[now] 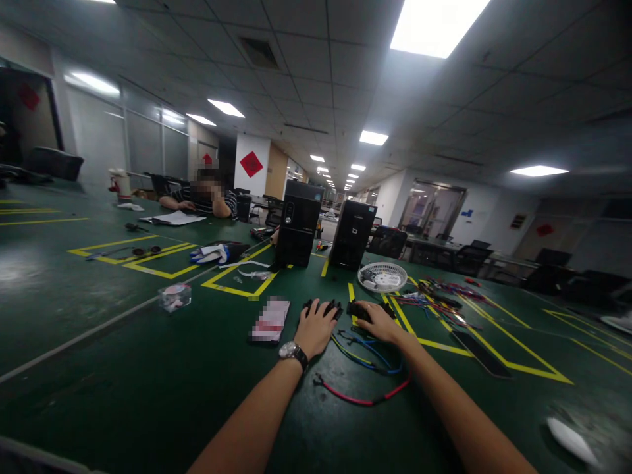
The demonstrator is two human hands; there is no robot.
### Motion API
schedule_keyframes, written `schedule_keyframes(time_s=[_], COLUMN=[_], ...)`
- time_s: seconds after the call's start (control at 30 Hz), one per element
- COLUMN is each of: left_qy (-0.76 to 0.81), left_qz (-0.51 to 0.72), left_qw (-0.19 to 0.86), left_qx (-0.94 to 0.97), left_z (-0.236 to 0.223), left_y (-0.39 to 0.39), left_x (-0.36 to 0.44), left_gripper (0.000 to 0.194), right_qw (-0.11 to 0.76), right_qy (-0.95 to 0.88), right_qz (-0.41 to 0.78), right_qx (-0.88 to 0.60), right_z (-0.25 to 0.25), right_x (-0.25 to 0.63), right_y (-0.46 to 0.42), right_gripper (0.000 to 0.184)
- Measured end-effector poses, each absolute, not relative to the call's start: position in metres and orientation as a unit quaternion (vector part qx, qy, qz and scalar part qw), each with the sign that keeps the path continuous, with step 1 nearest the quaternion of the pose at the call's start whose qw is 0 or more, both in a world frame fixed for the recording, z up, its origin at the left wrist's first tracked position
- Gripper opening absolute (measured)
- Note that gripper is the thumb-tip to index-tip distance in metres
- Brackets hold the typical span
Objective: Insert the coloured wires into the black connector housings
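My left hand (pixel 317 329), with a watch (pixel 292 352) on its wrist, lies palm down on the green table, fingers spread over small black pieces (pixel 338 309) I cannot make out. My right hand (pixel 379 321) rests just to the right, its fingers stretched over another dark object (pixel 354 308), mostly hidden. Neither hand visibly grips anything. Between and below the hands lie blue and yellow-green wires (pixel 382 364) and a red cable (pixel 363 402). A phone-like pinkish rectangle (pixel 271 321), blurred out, is left of my left hand.
Two black computer towers (pixel 299 227) stand ahead, the second tower (pixel 351 234) on the right. A white round basket (pixel 382 277) and several coloured cables (pixel 444 296) lie to the right. On the left are gloves (pixel 212 253) and a plastic bag (pixel 175 297). A person (pixel 222 201) sits across the table.
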State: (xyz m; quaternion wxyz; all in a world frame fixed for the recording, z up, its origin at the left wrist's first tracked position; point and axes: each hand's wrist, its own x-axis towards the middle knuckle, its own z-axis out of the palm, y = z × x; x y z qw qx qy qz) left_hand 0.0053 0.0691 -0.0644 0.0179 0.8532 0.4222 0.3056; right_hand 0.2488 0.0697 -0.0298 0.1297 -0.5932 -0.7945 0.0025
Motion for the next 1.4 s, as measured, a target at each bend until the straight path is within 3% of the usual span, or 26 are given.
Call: schedule_keyframes(time_s=[0.27,0.53,0.67,0.83,1.17,1.4], left_qy=[0.421,0.416,0.438,0.439,0.418,0.411], left_qz=[0.289,0.29,0.298,0.267,0.289,0.289], left_qw=[0.02,0.016,-0.008,0.006,-0.002,0.021], left_qx=[0.86,0.862,0.848,0.858,0.862,0.864], left_z=[-0.061,-0.058,-0.06,-0.063,-0.053,-0.051], left_y=[0.068,0.068,0.069,0.071,0.063,0.061], left_x=[0.005,0.003,0.005,0.006,0.004,0.005], left_gripper=[0.038,0.038,0.039,0.039,0.035,0.035], right_qw=[0.139,0.178,0.119,0.091,0.12,0.189], right_qy=[-0.846,-0.756,-0.72,-0.717,-0.712,-0.751], right_qz=[0.032,-0.088,-0.075,-0.053,-0.07,-0.049], right_qx=[-0.514,-0.623,-0.68,-0.689,-0.688,-0.631], right_z=[-0.026,-0.018,-0.025,-0.034,-0.04,-0.039], right_x=[0.238,0.253,0.28,0.295,0.294,0.289], right_y=[0.046,0.048,0.057,0.061,0.058,0.05], right_gripper=[0.059,0.05,0.062,0.048,0.04,0.041])
